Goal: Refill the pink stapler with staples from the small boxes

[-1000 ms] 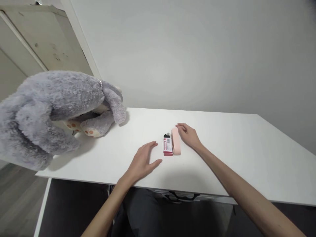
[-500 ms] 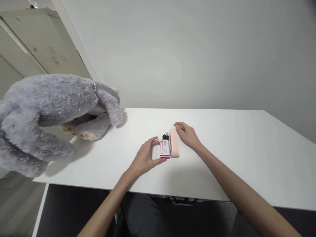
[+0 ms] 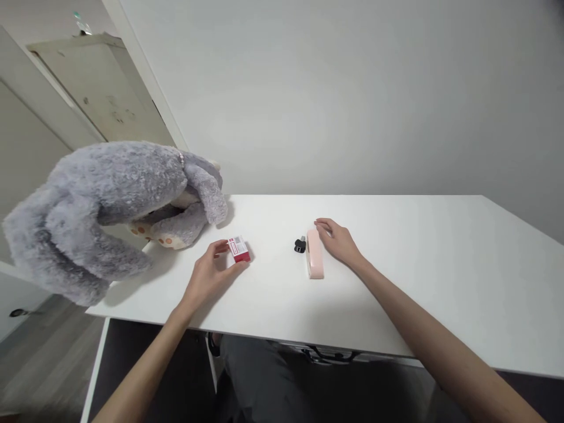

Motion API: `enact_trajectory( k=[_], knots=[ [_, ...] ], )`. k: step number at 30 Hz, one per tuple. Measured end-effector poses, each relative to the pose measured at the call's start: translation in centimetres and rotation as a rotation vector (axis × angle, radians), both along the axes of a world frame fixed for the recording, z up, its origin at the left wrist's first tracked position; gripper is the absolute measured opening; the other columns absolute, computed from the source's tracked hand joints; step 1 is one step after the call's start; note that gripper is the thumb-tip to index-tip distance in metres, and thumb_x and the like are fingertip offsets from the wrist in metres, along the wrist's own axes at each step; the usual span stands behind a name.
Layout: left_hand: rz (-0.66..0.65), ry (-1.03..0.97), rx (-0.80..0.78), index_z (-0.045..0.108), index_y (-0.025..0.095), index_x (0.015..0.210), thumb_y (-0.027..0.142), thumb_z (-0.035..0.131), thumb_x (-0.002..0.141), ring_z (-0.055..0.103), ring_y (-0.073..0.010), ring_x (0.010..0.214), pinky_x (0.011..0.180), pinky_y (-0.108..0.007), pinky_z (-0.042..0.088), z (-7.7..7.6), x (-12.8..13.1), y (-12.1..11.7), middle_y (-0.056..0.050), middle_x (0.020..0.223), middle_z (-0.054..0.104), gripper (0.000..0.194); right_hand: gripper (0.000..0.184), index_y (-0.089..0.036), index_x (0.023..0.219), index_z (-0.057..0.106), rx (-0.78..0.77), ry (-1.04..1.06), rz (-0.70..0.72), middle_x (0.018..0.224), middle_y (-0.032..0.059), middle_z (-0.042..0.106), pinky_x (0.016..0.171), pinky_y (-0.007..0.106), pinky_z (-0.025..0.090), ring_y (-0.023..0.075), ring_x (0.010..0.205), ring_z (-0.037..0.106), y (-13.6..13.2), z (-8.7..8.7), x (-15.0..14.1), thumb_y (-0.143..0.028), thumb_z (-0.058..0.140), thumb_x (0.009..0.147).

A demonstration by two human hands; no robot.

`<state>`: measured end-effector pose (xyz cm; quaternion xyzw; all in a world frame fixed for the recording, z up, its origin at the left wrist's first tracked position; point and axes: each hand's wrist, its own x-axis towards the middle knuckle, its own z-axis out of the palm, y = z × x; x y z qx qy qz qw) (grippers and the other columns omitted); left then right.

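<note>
My left hand [image 3: 210,271] grips a small red and white cardboard box [image 3: 238,248] between thumb and fingers, at the left part of the white table. The box is tilted, with a shadow on the table beside it. My right hand [image 3: 337,239] rests on the table just right of a pink stapler [image 3: 315,255], with its fingers loosely bent near the stapler's far end and holding nothing. Against the stapler's left side lies a small black object with a grey metal end [image 3: 300,245], possibly a staple remover.
A big grey plush toy [image 3: 118,188] slumps over the left end of the white table [image 3: 418,282]. Behind the table rises a plain wall [image 3: 335,100]. A pale cabinet [image 3: 106,88] stands at the far left. Under the front edge, my legs [image 3: 259,376] show.
My left hand has carried the box leftward, away from the stapler and the black object. The right hand has stayed beside the stapler. The view has shifted slightly left.
</note>
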<state>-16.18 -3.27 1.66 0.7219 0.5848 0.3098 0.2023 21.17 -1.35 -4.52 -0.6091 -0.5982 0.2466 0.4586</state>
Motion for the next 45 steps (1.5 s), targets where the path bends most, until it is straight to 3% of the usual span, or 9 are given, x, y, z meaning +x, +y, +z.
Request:
enact_trajectory(
  k=[11,18,24,29,33,39,45],
  knots=[
    [0.071,0.237,0.163,0.067,0.022,0.135,0.073,0.067,0.086,0.068,-0.0358,0.122,0.11,-0.049,0.052,0.1,-2.7,0.0,-0.013,0.133,0.072,0.071,0.038,-0.027,0.131,0.067,-0.006,-0.03,0.013,0.139,0.0083,0.075,0.114,0.049,0.049,0.0286,0.133,0.068,-0.2,-0.3,0.1,-0.046,0.051,0.103],
    [0.096,0.269,0.109,0.058,0.014,0.146,0.072,0.068,0.084,0.067,-0.037,0.124,0.11,-0.051,0.051,-0.1,-3.5,-0.1,-0.018,0.135,0.07,0.085,0.039,-0.026,0.133,0.065,-0.004,-0.044,0.022,0.141,0.0088,0.074,0.114,0.049,0.049,0.0282,0.134,0.067,-0.4,-0.3,0.1,-0.045,0.051,0.103],
    [0.074,0.326,0.129,0.054,0.014,0.147,0.065,0.068,0.087,0.061,-0.039,0.133,0.113,-0.053,0.049,-0.9,-4.2,-0.7,-0.019,0.142,0.066,0.08,0.038,-0.026,0.133,0.064,-0.009,-0.054,0.026,0.142,0.0091,0.073,0.113,0.048,0.049,0.028,0.135,0.066,-0.4,-0.3,0.1,-0.045,0.05,0.104],
    [-0.135,0.449,0.284,0.051,0.022,0.153,0.058,0.057,0.101,0.038,-0.0378,0.156,0.126,-0.059,0.034,-1.6,-2.6,-0.8,-0.015,0.167,0.046,0.064,0.038,-0.026,0.133,0.064,-0.022,-0.069,0.02,0.142,0.0081,0.073,0.112,0.049,0.049,0.0288,0.135,0.066,-0.5,-0.2,0.1,-0.045,0.05,0.104],
    [-0.254,0.559,0.303,0.051,0.026,0.158,0.054,0.047,0.107,0.027,-0.038,0.162,0.129,-0.06,0.031,-2.0,-0.2,0.2,-0.007,0.173,0.038,0.058,0.037,-0.028,0.133,0.064,-0.021,-0.077,0.02,0.143,0.0073,0.073,0.111,0.05,0.05,0.0294,0.135,0.066,-0.5,-0.2,0.1,-0.046,0.05,0.104],
    [-0.208,0.633,0.24,0.049,0.029,0.161,0.051,0.039,0.11,0.033,-0.0374,0.161,0.131,-0.063,0.025,-2.6,1.4,1.7,-0.005,0.172,0.04,0.056,0.036,-0.029,0.133,0.064,-0.009,-0.061,0.024,0.142,0.0074,0.073,0.114,0.052,0.048,0.03,0.137,0.065,-0.3,-0.5,0.1,-0.045,0.051,0.104],
    [-0.108,0.635,0.25,0.049,0.022,0.16,0.048,0.038,0.109,0.038,-0.0376,0.158,0.129,-0.062,0.028,-3.2,1.4,1.7,-0.012,0.171,0.041,0.058,0.036,-0.026,0.129,0.068,-0.003,0.021,0.01,0.137,0.0089,0.075,0.112,0.049,0.049,0.0289,0.133,0.067,-0.5,0.3,-0.1,-0.047,0.052,0.104]
  ],
)
